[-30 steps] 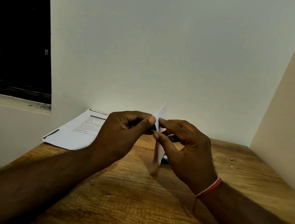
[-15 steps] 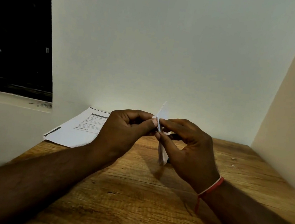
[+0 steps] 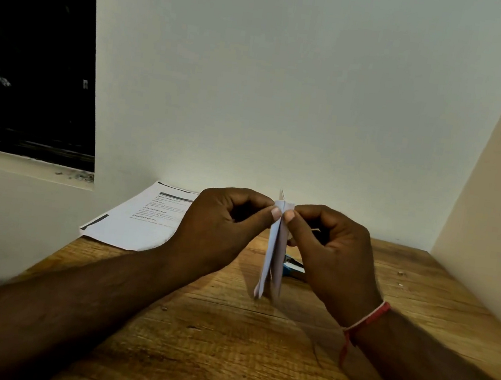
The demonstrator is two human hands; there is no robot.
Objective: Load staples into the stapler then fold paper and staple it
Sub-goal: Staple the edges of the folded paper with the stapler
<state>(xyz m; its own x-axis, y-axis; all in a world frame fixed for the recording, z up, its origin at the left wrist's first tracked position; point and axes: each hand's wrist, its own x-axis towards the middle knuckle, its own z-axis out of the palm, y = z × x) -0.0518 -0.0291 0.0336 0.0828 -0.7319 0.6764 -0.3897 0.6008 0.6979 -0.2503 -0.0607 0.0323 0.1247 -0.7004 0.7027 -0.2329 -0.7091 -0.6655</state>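
Both hands' grip (image 3: 282, 215) pinching folded paper (image 3: 274, 256), blue stapler (image 3: 293, 267) half-hidden behind, printed sheets (image 3: 141, 220) left

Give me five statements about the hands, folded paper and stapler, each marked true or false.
1. Both hands pinch the folded paper at its top. True.
2. The folded paper lies flat on the table. False: it is held upright above the table.
3. The blue stapler is in the left hand. False: it lies on the table behind the paper.
4. A printed sheet lies at the table's far left. True.
5. The right hand has a red thread at its wrist. True.
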